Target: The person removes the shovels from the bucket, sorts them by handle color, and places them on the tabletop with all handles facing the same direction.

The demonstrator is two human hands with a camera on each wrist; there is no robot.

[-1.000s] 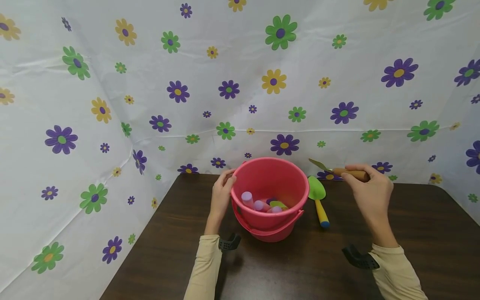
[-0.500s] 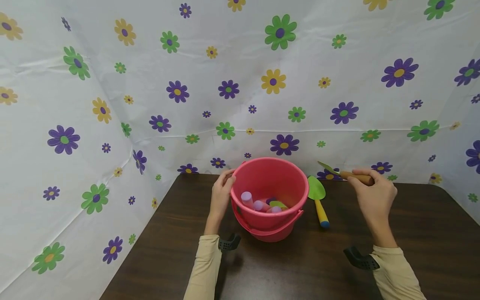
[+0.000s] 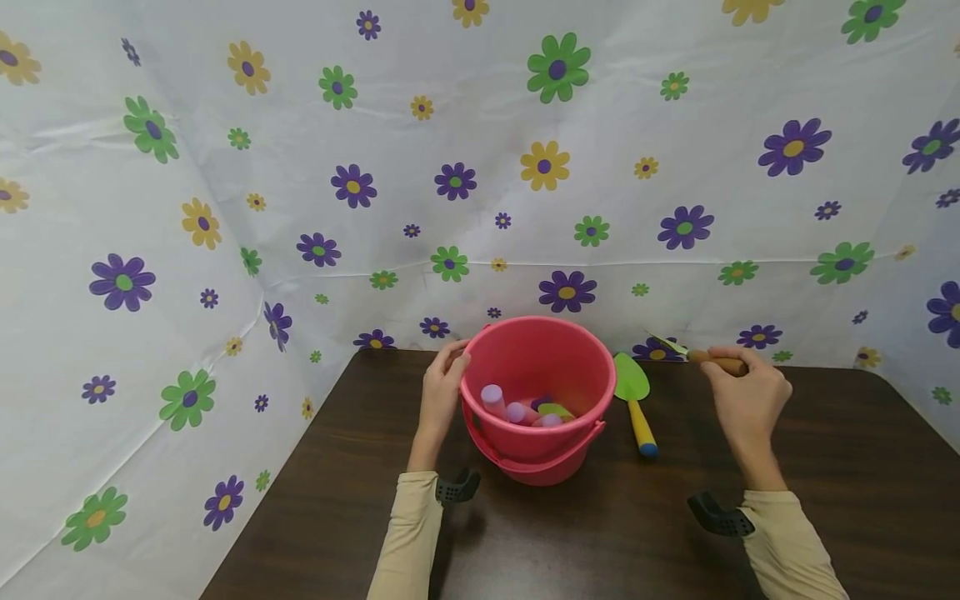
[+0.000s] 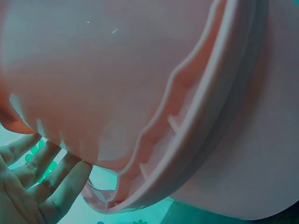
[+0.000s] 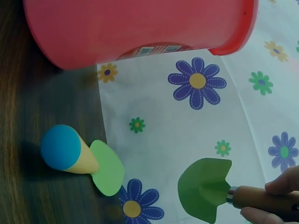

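A pink bucket (image 3: pixel 536 454) stands upright on the table, with its handle hanging down in front. My left hand (image 3: pixel 441 387) holds its left rim; in the left wrist view, several fingers (image 4: pixel 65 191) lie against the outer wall, while the thumb is hidden there. Off to the bucket's right, above the table, my right hand (image 3: pixel 750 396) grips a hand trowel (image 5: pixel 205 189) by its wooden handle, the green blade pointing left. Between bucket and right hand lies a toy shovel (image 3: pixel 642 429) with a lime-green blade and a yellow handle ending in blue.
Inside the bucket are several pink pieces with lilac ends (image 3: pixel 492 395) and a lime-green piece (image 3: pixel 555 409). A white flowered sheet (image 3: pixel 487 108) hangs behind and left of the dark wooden table (image 3: pixel 592 542).
My right hand has shifted slightly right and down with the trowel, whose blade has turned so that it looks thinner from the head. The left hand and bucket stay in place.
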